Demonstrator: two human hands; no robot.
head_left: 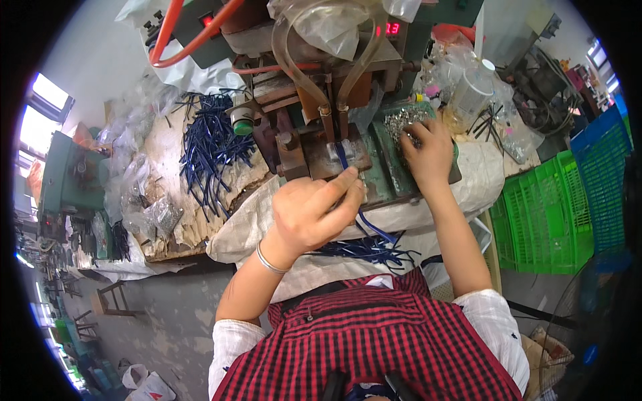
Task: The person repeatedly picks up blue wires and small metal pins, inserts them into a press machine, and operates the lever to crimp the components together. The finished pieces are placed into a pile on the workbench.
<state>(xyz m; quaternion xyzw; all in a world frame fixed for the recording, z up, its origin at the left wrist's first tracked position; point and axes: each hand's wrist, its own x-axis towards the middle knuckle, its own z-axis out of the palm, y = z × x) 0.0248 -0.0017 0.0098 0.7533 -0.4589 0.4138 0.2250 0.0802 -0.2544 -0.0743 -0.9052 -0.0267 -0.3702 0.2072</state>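
Green press machine at bench centre; heap of dark blue cords on the worn bench to its left. Left hand, fingers pinched shut, holds one blue cord into the press fixture. Right hand rests curled, fingertips in the pile of small metal clips; whether it grips any, cannot tell.

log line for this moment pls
left hand: pinches blue cord at press | right hand: on metal bits tray
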